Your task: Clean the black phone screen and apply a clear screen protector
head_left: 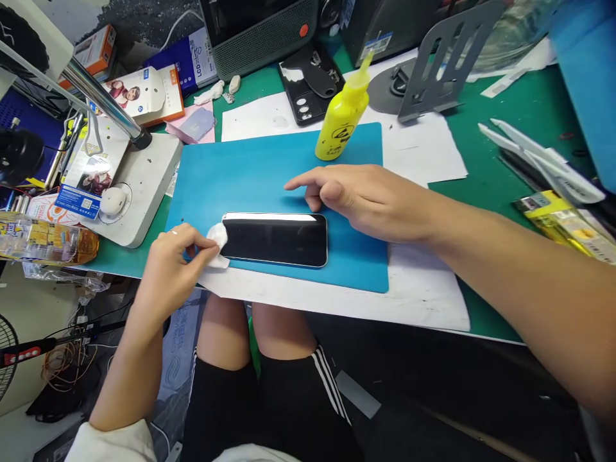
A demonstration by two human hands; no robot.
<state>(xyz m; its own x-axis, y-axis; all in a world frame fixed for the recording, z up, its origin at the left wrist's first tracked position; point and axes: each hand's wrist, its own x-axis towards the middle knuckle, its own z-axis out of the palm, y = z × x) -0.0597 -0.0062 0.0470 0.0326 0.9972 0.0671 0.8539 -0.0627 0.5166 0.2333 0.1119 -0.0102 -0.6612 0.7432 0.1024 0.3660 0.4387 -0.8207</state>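
A smartphone [276, 240] with a dark screen lies face up on a blue mat [231, 167]. My left hand [180, 263] pinches a white wipe [219, 240] between thumb and fingers, against the phone's left end. Over the mat, just beyond the phone's right end, hovers my right hand [359, 199]. Its index finger points left and the other fingers are loosely curled, with nothing visible in them. Behind that hand stands a yellow squeeze bottle [339, 128] with a nozzle, upright at the mat's back edge.
A dark phone part [310, 83] lies behind the mat, beside a grey slotted stand [437, 64]. At left is a lamp base [144, 186] with a metal post; a drink bottle [45, 237] lies by it. Tweezers [543, 157] rest at right. White paper extends to the table's front edge.
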